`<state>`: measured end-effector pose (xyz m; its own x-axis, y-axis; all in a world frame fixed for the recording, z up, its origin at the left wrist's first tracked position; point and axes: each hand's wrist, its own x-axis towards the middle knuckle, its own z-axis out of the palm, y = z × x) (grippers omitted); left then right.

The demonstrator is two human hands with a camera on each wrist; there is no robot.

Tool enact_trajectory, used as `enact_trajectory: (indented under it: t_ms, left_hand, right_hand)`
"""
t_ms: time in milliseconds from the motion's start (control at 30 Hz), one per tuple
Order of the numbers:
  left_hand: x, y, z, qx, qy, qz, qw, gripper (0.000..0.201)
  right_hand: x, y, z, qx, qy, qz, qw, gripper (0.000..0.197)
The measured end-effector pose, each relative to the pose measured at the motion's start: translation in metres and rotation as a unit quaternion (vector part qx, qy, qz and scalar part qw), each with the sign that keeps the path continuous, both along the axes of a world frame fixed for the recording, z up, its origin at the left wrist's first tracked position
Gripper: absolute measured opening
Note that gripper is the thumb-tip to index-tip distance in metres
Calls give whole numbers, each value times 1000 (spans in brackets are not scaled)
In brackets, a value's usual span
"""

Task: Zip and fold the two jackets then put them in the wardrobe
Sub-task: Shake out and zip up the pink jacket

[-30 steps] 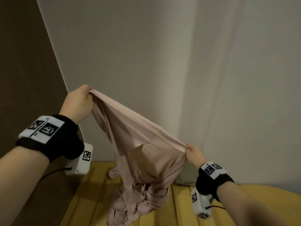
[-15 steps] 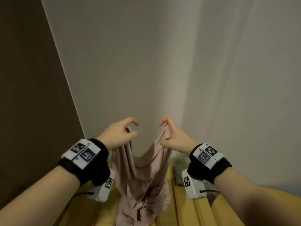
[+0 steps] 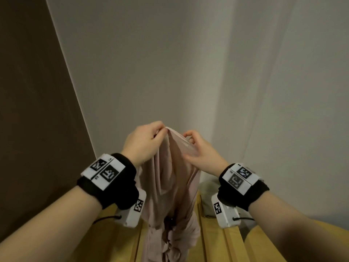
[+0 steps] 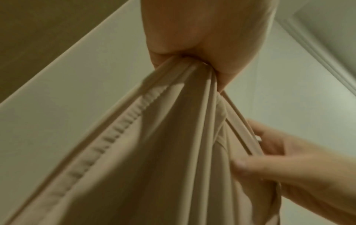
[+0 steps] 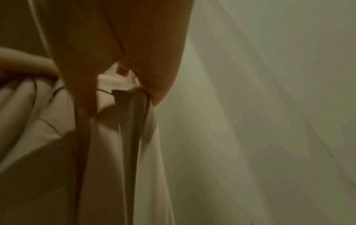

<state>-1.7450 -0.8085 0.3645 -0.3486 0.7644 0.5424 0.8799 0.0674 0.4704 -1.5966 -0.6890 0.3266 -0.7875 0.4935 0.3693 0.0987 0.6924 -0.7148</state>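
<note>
The left hand [image 3: 143, 142] and right hand [image 3: 198, 150] are both pinching the thin pink jacket [image 3: 173, 186], lifting it so it is hanging straight.

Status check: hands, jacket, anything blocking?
Left hand grips the pink jacket at its top. Right hand pinches the adjacent edge. Jacket hangs over the wooden surface. No obstruction visible.
</note>
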Motion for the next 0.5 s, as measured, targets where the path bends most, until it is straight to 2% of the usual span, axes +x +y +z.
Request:
enact_trajectory:
  t_ms: [100,200,333,433,500]
  left_hand:
    - [-3,-2,13,16,29,9,999,22]
    - [-16,-5,27,36,9,47,998,21]
    - [-41,-16,46,76,21,100,992,25]
    - [-63,-25,62,100,16,143,984,27]
    - [-77,-33,72,111,7,173,979,28]
  right_hand:
    - [-4,8,-10,40,-19,-57,997,40]
    - [-4,18,-21,27,-71,-108,991,28]
    - [3,34,-37,34,-147,-148,977,14]
    - [8,44,-48,16,-188,-172,967,32]
    - [11,52,-54,8,-218,-192,957,23]
